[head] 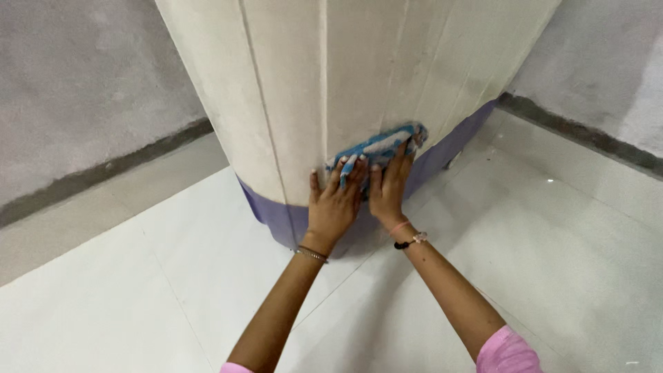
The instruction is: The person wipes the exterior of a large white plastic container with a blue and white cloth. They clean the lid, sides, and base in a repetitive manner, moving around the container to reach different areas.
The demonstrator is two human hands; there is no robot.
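A blue cloth (381, 148) lies pressed against the face of a wide cream-coloured column (359, 69) just above the middle of the frame. It is bunched into a long strip whose long axis tilts from lower left to upper right, the upper end reaching toward the column's right-hand edge.

The left hand (335, 206) lies flat with fingers spread, its fingertips on the cloth's lower left end and its palm against the column. The right hand (388, 186) lies flat beside it, touching it, fingers pointing up over the middle of the cloth; neither hand is clenched, both press the cloth open-palmed rather than gripping it.

Above and to the left of the cloth the column face runs bare to the top of the frame, crossed by thin vertical grooves. Below the hands a purple band (273, 211) wraps the foot of the column and carries on up to the right behind the right wrist, where it meets the floor.

The white tiled floor (138, 290) spreads across the lower half of the frame on both sides of the arms. Grey walls (76, 83) stand well apart from the column in the upper left and upper right corners, each with a dark strip along its base. Both wrists wear bracelets, and pink sleeves show at the bottom edge.
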